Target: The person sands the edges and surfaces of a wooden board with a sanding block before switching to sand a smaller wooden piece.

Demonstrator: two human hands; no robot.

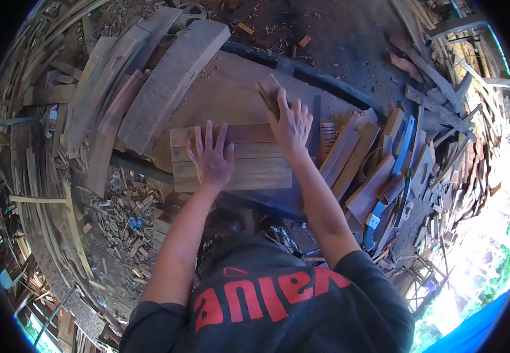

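Note:
My left hand [212,162] lies flat with spread fingers on a panel of several narrow wooden slats [261,166] set side by side. The panel rests on a wide work board [231,82]. Beyond the panel's far right corner, my right hand [292,125] is closed around a small flat piece of wood [271,97], which is tilted and rises past the fingertips. Part of that piece is hidden behind the thumb and fingers.
Thick curved planks [175,82] lie at the left of the work board. On the right are several wooden offcuts [349,153] and a handsaw with a blue blade [407,144]. Wood chips [131,206] cover the ground, and stacked scrap timber [472,170] stands along the right side.

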